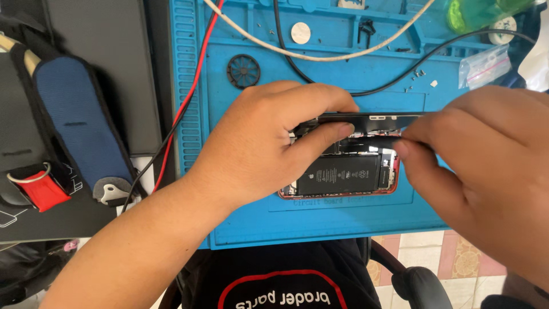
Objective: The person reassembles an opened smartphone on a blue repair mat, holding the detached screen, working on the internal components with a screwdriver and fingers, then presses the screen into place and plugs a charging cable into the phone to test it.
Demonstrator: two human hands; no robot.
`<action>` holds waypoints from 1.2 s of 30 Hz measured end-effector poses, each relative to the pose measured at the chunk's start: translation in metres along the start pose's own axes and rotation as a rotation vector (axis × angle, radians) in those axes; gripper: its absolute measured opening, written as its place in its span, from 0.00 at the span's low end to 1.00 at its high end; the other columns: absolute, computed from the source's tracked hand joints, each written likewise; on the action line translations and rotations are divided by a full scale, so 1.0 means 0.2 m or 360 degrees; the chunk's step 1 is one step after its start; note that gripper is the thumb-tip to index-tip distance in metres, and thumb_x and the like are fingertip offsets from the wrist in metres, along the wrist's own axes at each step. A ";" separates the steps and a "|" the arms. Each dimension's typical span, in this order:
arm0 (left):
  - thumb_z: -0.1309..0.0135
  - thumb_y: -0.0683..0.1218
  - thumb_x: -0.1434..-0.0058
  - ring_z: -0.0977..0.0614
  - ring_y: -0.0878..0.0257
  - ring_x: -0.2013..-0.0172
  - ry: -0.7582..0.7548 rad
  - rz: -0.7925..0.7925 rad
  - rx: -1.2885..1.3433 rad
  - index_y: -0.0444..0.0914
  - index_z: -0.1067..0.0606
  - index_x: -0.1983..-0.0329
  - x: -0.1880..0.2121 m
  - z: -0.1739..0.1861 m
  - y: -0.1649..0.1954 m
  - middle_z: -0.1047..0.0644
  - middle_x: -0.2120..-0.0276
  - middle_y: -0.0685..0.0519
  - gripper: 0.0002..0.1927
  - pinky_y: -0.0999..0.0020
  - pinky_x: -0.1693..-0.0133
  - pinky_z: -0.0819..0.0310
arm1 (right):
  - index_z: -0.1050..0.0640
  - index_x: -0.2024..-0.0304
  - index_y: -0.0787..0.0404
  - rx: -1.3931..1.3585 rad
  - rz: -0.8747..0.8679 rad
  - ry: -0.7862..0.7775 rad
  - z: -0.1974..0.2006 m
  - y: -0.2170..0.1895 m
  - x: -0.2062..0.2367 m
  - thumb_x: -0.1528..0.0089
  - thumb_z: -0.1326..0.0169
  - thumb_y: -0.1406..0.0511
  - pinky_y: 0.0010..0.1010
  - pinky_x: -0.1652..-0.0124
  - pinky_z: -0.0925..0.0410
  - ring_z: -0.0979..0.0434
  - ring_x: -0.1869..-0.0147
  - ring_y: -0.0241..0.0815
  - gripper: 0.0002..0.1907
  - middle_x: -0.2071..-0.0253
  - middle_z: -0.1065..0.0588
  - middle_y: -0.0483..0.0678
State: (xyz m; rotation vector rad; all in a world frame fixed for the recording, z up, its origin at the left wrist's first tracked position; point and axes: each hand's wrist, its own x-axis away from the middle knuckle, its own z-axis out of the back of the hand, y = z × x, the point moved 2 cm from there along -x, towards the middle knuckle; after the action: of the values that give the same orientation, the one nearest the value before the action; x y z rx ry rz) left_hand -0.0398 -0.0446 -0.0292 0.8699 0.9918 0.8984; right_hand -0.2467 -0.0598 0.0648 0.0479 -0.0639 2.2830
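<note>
An opened red-framed phone [343, 174] lies on a blue repair mat [246, 217], its black battery and circuit parts showing. The phone's screen panel [372, 118] is lifted on edge above the body. My left hand [269, 143] grips that panel at its left end, thumb under and fingers over. My right hand [486, 160] comes in from the right and pinches a thin dark tool [380, 137], whose tip sits inside the phone near the top of the battery.
On the mat lie a white cable [320, 56], a black cable [400, 80], a black round fan-like part [243, 71], a coin cell [301, 32], small screws and a plastic bag [485, 66]. A blue pouch [80, 126] and red wire [189, 97] lie left.
</note>
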 end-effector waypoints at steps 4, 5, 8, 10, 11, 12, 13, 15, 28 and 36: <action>0.38 0.45 0.32 0.14 0.57 0.58 -0.0004 0.0017 0.0008 0.41 0.22 0.51 0.00 0.00 0.00 0.17 0.59 0.53 0.09 0.65 0.56 0.21 | 0.18 0.61 0.61 0.0128 0.0057 -0.0070 0.02 -0.03 -0.04 0.43 0.35 0.62 0.37 0.72 0.33 0.24 0.74 0.48 0.11 0.77 0.28 0.46; 0.38 0.45 0.33 0.14 0.57 0.58 0.0000 0.0018 0.0008 0.41 0.22 0.51 0.00 0.00 0.00 0.17 0.59 0.53 0.09 0.65 0.56 0.21 | 0.18 0.60 0.61 0.0144 0.0107 -0.0059 0.03 -0.04 -0.06 0.43 0.35 0.62 0.37 0.72 0.33 0.24 0.74 0.48 0.12 0.77 0.28 0.46; 0.38 0.45 0.32 0.14 0.57 0.58 0.0015 -0.0008 -0.0017 0.40 0.22 0.50 0.00 0.00 0.00 0.17 0.59 0.53 0.09 0.65 0.55 0.21 | 0.18 0.58 0.61 0.0130 0.0267 0.0028 0.06 -0.09 -0.08 0.47 0.34 0.66 0.37 0.73 0.33 0.25 0.73 0.49 0.15 0.74 0.28 0.48; 0.38 0.45 0.33 0.14 0.57 0.58 0.0012 0.0017 -0.0003 0.40 0.21 0.50 -0.01 0.00 0.00 0.17 0.60 0.53 0.10 0.65 0.56 0.21 | 0.18 0.59 0.62 0.0067 0.0278 0.0082 0.06 -0.10 -0.08 0.48 0.35 0.68 0.38 0.71 0.32 0.24 0.71 0.50 0.14 0.73 0.27 0.49; 0.38 0.45 0.33 0.14 0.57 0.59 0.0008 0.0027 0.0005 0.40 0.21 0.50 -0.01 0.00 0.00 0.17 0.60 0.53 0.10 0.65 0.56 0.21 | 0.18 0.60 0.62 0.0032 0.0266 0.0093 0.06 -0.09 -0.07 0.48 0.34 0.68 0.38 0.71 0.32 0.24 0.71 0.50 0.13 0.73 0.27 0.49; 0.38 0.45 0.34 0.15 0.56 0.60 0.0004 0.0049 -0.0016 0.40 0.21 0.51 -0.01 0.01 0.01 0.17 0.61 0.52 0.10 0.65 0.58 0.22 | 0.18 0.60 0.62 -0.0010 0.0217 0.0070 0.05 -0.08 -0.06 0.45 0.33 0.67 0.39 0.71 0.33 0.25 0.71 0.51 0.11 0.74 0.28 0.49; 0.37 0.45 0.34 0.15 0.56 0.61 -0.0001 0.0070 -0.0036 0.40 0.21 0.52 -0.01 0.01 0.01 0.17 0.62 0.52 0.10 0.65 0.59 0.23 | 0.18 0.61 0.61 -0.0050 0.0167 0.0046 0.04 -0.05 -0.03 0.42 0.32 0.66 0.39 0.70 0.33 0.25 0.71 0.51 0.10 0.75 0.28 0.48; 0.37 0.45 0.35 0.15 0.57 0.62 -0.0016 0.0117 -0.0028 0.40 0.20 0.52 -0.02 0.02 0.02 0.17 0.63 0.52 0.09 0.65 0.62 0.23 | 0.20 0.60 0.63 -0.0145 0.0120 0.0144 0.03 -0.01 0.07 0.44 0.33 0.67 0.39 0.67 0.33 0.24 0.67 0.52 0.11 0.70 0.26 0.51; 0.35 0.44 0.40 0.15 0.62 0.66 -0.0046 0.0293 -0.0115 0.38 0.18 0.56 -0.01 0.05 0.05 0.16 0.64 0.52 0.10 0.70 0.64 0.23 | 0.18 0.52 0.66 -0.0416 -0.1350 0.0894 -0.26 0.39 0.96 0.32 0.39 0.71 0.34 0.60 0.32 0.23 0.62 0.47 0.06 0.65 0.23 0.53; 0.34 0.42 0.43 0.13 0.63 0.63 -0.0039 0.0358 -0.0186 0.36 0.18 0.57 0.01 0.07 0.04 0.15 0.63 0.51 0.11 0.71 0.61 0.22 | 0.15 0.52 0.68 0.0326 -0.1347 0.0954 -0.55 0.43 0.99 0.30 0.38 0.74 0.29 0.60 0.31 0.21 0.62 0.44 0.05 0.67 0.22 0.54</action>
State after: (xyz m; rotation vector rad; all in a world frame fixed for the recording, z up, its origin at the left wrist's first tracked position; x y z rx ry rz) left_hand -0.0283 -0.0430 -0.0191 0.9025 0.8221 1.1231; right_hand -0.4432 0.0403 -0.0358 -0.4238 0.4259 1.3755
